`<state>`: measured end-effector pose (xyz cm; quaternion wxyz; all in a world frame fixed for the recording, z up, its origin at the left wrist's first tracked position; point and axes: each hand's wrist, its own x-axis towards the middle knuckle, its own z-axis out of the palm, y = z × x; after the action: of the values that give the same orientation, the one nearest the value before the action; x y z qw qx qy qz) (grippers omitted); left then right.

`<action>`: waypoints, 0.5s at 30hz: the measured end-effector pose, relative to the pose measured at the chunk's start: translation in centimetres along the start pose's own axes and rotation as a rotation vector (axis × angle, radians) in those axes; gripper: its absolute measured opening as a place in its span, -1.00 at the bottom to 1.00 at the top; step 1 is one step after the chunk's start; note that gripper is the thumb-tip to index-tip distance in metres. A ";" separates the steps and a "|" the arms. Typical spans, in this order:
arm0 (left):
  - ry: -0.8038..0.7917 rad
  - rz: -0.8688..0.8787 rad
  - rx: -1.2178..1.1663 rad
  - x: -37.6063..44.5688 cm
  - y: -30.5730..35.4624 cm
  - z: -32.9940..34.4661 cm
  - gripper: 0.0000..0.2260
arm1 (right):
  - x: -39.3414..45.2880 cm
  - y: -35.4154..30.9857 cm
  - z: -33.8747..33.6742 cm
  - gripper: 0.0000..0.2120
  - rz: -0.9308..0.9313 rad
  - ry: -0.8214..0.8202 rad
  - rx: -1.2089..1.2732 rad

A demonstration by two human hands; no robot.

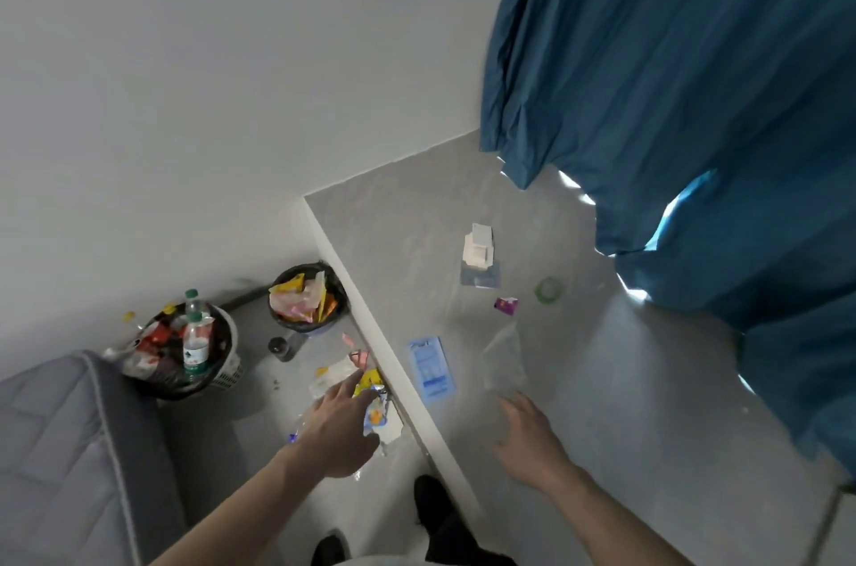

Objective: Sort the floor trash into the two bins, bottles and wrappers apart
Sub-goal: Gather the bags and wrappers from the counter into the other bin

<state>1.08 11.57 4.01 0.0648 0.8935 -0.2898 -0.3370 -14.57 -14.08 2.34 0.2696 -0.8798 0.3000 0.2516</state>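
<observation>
Two bins stand on the floor by the wall. The left bin holds plastic bottles; the black-lined right bin holds wrappers. Loose wrappers lie on the floor beside a raised grey ledge. My left hand hovers over these wrappers with fingers spread and nothing held. My right hand reaches over the ledge, fingers relaxed, near a clear plastic bag. A blue packet, a purple wrapper, a green tape ring and a white box lie on the ledge.
A grey quilted sofa corner fills the lower left. Blue curtains hang at the right over the ledge. A small dark jar stands on the floor between the bins. My dark shoes are at the bottom.
</observation>
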 end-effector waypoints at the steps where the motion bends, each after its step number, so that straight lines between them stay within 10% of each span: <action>1: 0.000 -0.022 -0.016 0.9 0.8 0.0 -0.38 | 1.3 0.7 -0.7 -0.25 0.001 -0.012 -0.013; 15: -0.134 -0.247 -0.144 22.1 5.6 8.1 -0.35 | 23.3 9.8 -1.2 -0.06 0.098 -0.053 -0.099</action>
<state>6.60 -4.84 -12.89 0.0675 0.8908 -0.1566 -0.4211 -4.60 -30.58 -13.99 0.2208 -0.8694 0.3226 0.3023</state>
